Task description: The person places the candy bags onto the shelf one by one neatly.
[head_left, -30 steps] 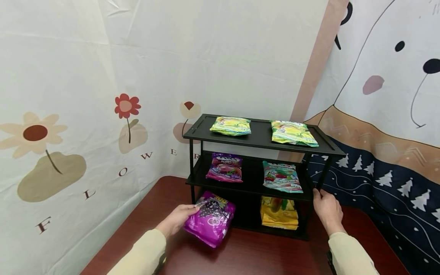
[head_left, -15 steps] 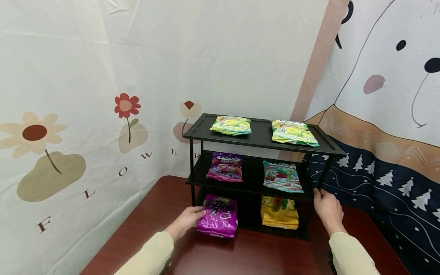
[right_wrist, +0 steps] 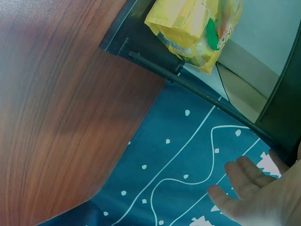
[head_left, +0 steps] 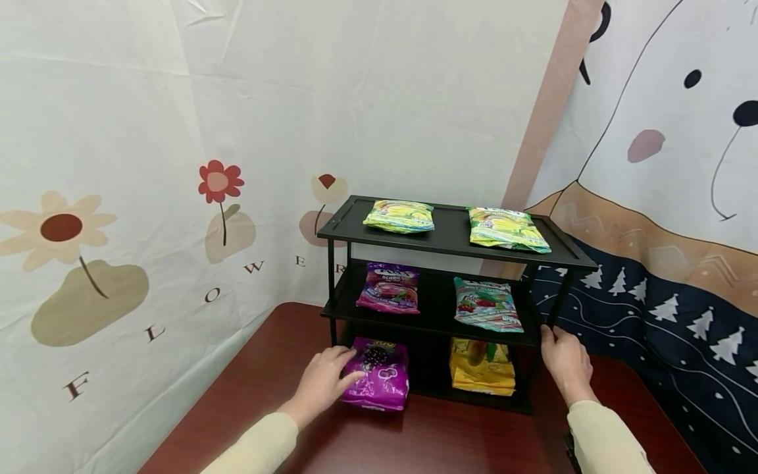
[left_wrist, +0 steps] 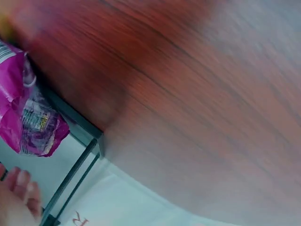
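A purple candy bag (head_left: 379, 382) with a dark berry picture lies at the left end of the bottom tier of a black three-tier rack (head_left: 435, 336), jutting past its front edge. My left hand (head_left: 322, 382) is at the bag's left side, fingers spread and thumb apart, not gripping it. In the left wrist view the fingers (left_wrist: 21, 186) show near the bag (left_wrist: 14, 108). At the rack's right post, level with the middle tier, my right hand (head_left: 566, 359) holds the frame between thumb and index finger. Its other fingers (right_wrist: 244, 181) hang loose in the right wrist view.
Two yellow-green bags (head_left: 399, 217) lie on the top tier. The middle tier bears a dark purple bag (head_left: 389, 288) and a teal bag (head_left: 487, 305). A yellow bag (head_left: 482, 367) sits at the bottom right. Printed cloth hangs behind the reddish-brown table (head_left: 438, 441).
The purple candy bag has moved right and back onto the bottom tier. My left hand has let go of it and spread its fingers. The right hand stays at the post.
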The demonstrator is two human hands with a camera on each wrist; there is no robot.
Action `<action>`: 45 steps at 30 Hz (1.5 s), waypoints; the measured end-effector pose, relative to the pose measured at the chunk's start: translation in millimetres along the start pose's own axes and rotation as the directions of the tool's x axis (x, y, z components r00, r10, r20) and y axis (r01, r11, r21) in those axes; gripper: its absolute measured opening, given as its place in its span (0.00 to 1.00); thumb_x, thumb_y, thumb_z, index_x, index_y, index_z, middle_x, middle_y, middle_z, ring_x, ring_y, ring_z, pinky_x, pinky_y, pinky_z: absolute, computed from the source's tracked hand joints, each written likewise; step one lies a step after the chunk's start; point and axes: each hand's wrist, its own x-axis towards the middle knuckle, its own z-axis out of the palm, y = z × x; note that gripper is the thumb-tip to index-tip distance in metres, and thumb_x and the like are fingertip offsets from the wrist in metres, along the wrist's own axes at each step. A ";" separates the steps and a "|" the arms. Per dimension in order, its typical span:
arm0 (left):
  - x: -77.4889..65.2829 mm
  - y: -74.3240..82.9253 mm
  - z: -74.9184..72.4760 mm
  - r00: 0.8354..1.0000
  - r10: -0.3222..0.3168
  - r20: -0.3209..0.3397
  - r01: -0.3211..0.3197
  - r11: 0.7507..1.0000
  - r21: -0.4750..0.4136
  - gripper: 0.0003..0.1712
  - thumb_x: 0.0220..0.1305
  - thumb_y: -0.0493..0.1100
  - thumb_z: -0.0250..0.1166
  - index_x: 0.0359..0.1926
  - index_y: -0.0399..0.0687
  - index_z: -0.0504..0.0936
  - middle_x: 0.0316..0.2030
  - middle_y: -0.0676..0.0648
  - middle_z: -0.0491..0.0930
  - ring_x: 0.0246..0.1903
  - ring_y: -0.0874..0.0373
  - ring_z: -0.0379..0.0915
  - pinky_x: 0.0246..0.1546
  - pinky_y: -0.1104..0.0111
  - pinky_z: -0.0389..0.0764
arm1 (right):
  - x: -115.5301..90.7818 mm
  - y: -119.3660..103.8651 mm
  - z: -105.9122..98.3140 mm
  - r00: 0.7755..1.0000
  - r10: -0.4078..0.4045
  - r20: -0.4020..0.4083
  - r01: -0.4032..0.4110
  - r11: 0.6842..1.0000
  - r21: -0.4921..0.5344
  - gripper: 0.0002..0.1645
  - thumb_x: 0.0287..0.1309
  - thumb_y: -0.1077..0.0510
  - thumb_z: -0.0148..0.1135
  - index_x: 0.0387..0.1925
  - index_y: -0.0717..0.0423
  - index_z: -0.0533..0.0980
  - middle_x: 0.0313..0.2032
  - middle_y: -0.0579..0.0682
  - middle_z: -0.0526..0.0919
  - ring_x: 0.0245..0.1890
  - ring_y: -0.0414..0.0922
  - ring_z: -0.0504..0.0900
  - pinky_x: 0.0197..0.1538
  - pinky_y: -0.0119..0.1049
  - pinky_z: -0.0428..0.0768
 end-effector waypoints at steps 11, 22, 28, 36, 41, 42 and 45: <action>-2.9 3.4 10.9 0.826 0.557 -0.088 -0.524 0.816 0.242 0.32 0.51 0.65 0.73 0.48 0.48 0.86 0.43 0.50 0.81 0.42 0.56 0.76 0.41 0.64 0.76 | -0.6 -0.1 -0.1 1.000 0.000 -0.011 0.000 1.000 0.002 0.40 0.76 0.38 0.33 0.67 0.67 0.67 0.61 0.75 0.68 0.56 0.72 0.70 0.53 0.68 0.67; -5.1 12.0 20.1 0.748 0.663 0.006 -0.636 0.715 0.291 0.19 0.57 0.49 0.73 0.49 0.54 0.84 0.44 0.54 0.80 0.44 0.57 0.76 0.49 0.63 0.78 | -0.9 -0.3 -0.5 1.000 -0.015 -0.012 0.015 1.000 -0.004 0.40 0.76 0.38 0.33 0.65 0.67 0.68 0.59 0.75 0.70 0.53 0.72 0.71 0.50 0.67 0.69; -5.8 15.5 22.2 0.748 0.664 0.006 -0.629 0.706 0.324 0.11 0.66 0.42 0.63 0.47 0.58 0.85 0.40 0.55 0.79 0.39 0.60 0.76 0.37 0.68 0.77 | 0.0 0.9 -0.2 1.000 -0.019 -0.011 0.019 1.000 -0.003 0.40 0.76 0.38 0.33 0.65 0.67 0.68 0.59 0.75 0.70 0.53 0.72 0.71 0.50 0.67 0.69; -1.1 21.4 20.1 0.818 0.575 0.008 -0.547 0.774 0.320 0.18 0.55 0.37 0.72 0.47 0.57 0.85 0.41 0.54 0.81 0.40 0.57 0.79 0.39 0.63 0.81 | -0.2 0.2 -1.3 1.000 -0.017 -0.006 0.017 1.000 0.002 0.39 0.76 0.38 0.33 0.64 0.66 0.70 0.58 0.75 0.71 0.53 0.71 0.72 0.49 0.66 0.69; 2.1 24.4 20.4 0.869 0.494 0.043 -0.480 0.817 0.321 0.20 0.55 0.33 0.71 0.49 0.56 0.85 0.43 0.51 0.81 0.45 0.52 0.80 0.44 0.56 0.83 | -0.8 0.1 -0.5 1.000 -0.012 -0.007 0.012 1.000 0.006 0.39 0.76 0.39 0.33 0.64 0.67 0.69 0.58 0.75 0.71 0.53 0.71 0.72 0.49 0.66 0.69; 2.2 25.2 20.3 0.876 0.479 0.055 -0.470 0.822 0.322 0.21 0.55 0.33 0.71 0.49 0.55 0.85 0.44 0.50 0.81 0.46 0.50 0.80 0.45 0.55 0.83 | -0.8 0.1 -0.3 1.000 -0.010 -0.009 0.010 1.000 0.006 0.39 0.76 0.39 0.33 0.64 0.67 0.69 0.58 0.75 0.71 0.53 0.71 0.71 0.50 0.67 0.69; 1.2 26.4 20.2 0.888 0.452 0.089 -0.455 0.830 0.322 0.21 0.57 0.34 0.70 0.51 0.54 0.84 0.46 0.49 0.81 0.48 0.49 0.80 0.46 0.54 0.82 | -1.0 0.0 0.3 1.000 -0.003 -0.010 0.003 1.000 0.007 0.39 0.76 0.39 0.33 0.65 0.68 0.68 0.60 0.75 0.69 0.54 0.72 0.71 0.52 0.67 0.68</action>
